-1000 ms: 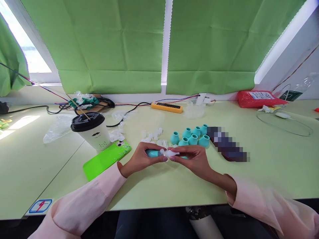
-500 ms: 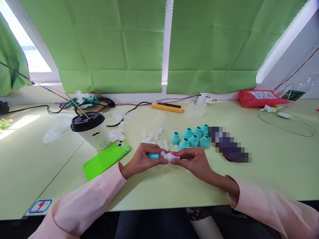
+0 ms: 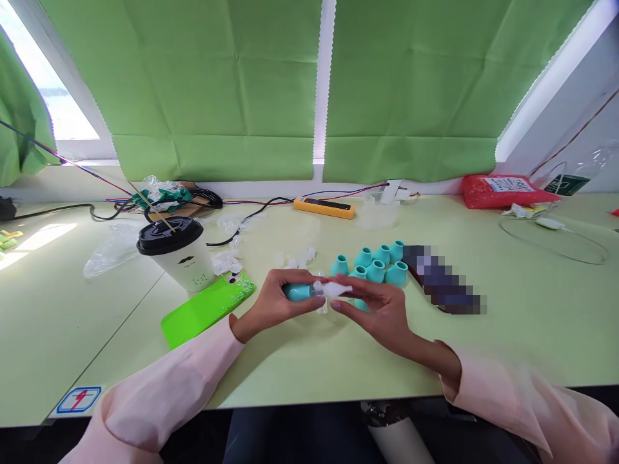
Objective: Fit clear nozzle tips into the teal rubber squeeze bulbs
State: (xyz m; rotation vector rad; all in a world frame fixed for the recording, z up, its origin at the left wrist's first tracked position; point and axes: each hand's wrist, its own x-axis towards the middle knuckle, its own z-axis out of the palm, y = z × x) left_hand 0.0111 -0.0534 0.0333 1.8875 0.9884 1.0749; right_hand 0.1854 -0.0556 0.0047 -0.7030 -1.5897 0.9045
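Note:
My left hand (image 3: 275, 298) is closed round a teal squeeze bulb (image 3: 297, 292), which lies on its side and points right. A clear connector (image 3: 316, 288) joins its neck to a soft white nozzle (image 3: 337, 290). My right hand (image 3: 380, 299) is at the nozzle, its fingers behind or against it. The right thumb sits lower, apart from the nozzle. Just beyond my hands stand several teal bulbs (image 3: 375, 271) with open necks up; another is partly hidden by my right hand. Small whitish parts (image 3: 302, 259) lie in a loose pile behind my left hand.
To the left are a lidded paper cup (image 3: 186, 264) and a bright green phone (image 3: 207, 309). A blurred-out dark object (image 3: 442, 280) lies right of the bulbs. Farther back are an orange power strip (image 3: 324, 207) with cables and a red package (image 3: 503, 191).
Both hands have risen slightly with the bulb. My right thumb has come away from the white nozzle, and the nozzle now tilts a little upward. A clear part shows below my hands.

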